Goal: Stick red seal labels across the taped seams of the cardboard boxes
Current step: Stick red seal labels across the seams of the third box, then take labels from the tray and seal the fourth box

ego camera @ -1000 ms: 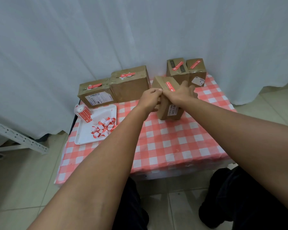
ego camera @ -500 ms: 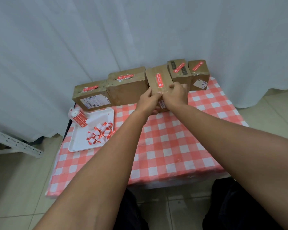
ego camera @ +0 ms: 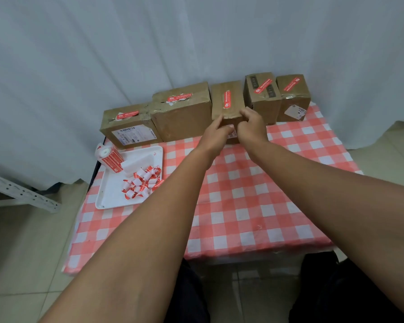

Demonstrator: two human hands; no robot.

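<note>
Both hands clasp the near top edge of the middle box: left hand at its 7 o'clock corner, right hand at 5 o'clock, fingers curled over the edge; a red seal label runs along its taped seam; the box stands in the row at the counter's 12 o'clock edge; a tray of peeled backings lies at 9 o'clock.

Both hands, left hand and right hand, grip the middle box bearing a red seal label.

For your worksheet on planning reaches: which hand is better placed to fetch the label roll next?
Left, probably. The label roll sits by the tray on the left hand's side; the right hand would have to cross over.
</note>
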